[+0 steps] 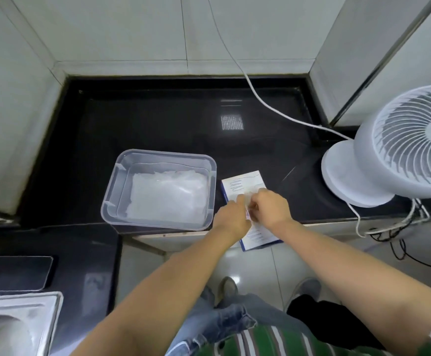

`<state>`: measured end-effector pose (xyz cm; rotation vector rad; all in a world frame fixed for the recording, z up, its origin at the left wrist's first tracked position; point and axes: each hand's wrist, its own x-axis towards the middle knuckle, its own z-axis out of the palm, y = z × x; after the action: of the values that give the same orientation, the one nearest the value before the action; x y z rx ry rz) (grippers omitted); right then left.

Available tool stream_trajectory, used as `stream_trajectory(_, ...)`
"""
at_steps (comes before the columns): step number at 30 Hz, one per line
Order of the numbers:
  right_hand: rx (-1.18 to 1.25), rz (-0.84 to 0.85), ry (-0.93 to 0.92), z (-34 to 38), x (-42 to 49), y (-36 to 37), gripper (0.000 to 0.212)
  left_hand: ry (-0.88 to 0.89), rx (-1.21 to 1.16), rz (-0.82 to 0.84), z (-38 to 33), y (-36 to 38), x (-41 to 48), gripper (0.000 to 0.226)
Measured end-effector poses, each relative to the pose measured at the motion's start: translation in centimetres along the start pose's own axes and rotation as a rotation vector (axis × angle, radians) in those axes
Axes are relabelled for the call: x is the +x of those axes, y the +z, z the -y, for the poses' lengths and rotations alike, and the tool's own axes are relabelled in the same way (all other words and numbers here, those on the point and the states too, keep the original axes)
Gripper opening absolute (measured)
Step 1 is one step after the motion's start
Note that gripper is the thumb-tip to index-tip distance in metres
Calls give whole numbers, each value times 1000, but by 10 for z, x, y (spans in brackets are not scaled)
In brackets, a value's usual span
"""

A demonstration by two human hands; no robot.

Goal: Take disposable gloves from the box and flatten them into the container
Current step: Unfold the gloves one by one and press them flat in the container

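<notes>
**Both hands at the glove box**

We have our left hand (pixel 232 214) and right hand (pixel 269 205) together over the box (pixel 247 182), which lies flat at the counter (pixel 158 124) edge. Fingers are curled and pinching at its opening; whether they grip a glove we cannot tell. Just left stands the container (pixel 111 191), clear gloves (pixel 168 196) lying flat inside.

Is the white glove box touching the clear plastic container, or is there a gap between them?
Apart. The head view shows a strip of dark countertop between the glove box and the right wall of the container.
</notes>
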<state>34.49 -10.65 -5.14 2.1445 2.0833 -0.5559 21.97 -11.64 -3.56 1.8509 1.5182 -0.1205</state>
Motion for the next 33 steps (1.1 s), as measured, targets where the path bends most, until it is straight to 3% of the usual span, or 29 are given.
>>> stream_trajectory(4,286,-26,48,-3,2,3,24,-35,33,37,10,11,3,85)
stream_trajectory(10,1050,-28,74,-24,-3,-22,7,-52,71,19,16,14,7,89)
stream_trajectory(12,1157,-7,139,-27,2,-22,16,-49,83,18,15,14,7,89)
stream_trajectory(15,1029,149,188,-26,8,-17,47,-52,110,23,12,13,7,89)
stream_trajectory(18,934,76,187,-22,8,-21,22,-51,126,30,11,12,9,89)
stream_trajectory(23,1274,-148,129,-13,11,-52,17,-79,78,95,11,12,12,76)
stream_trajectory(26,1297,-21,97,-14,16,-61,16,-120,-12,105,4,7,16,56)
stream_trajectory(28,1251,62,73,-15,15,-59,27,-81,-56,24,-4,-2,20,52)
stream_trajectory(30,1254,95,81,-14,15,-54,32,-65,-230,-143,-9,-17,21,34)
stream_trajectory(33,1305,179,57,-13,16,-53,29,-82,-736,-308,-11,-47,20,17)
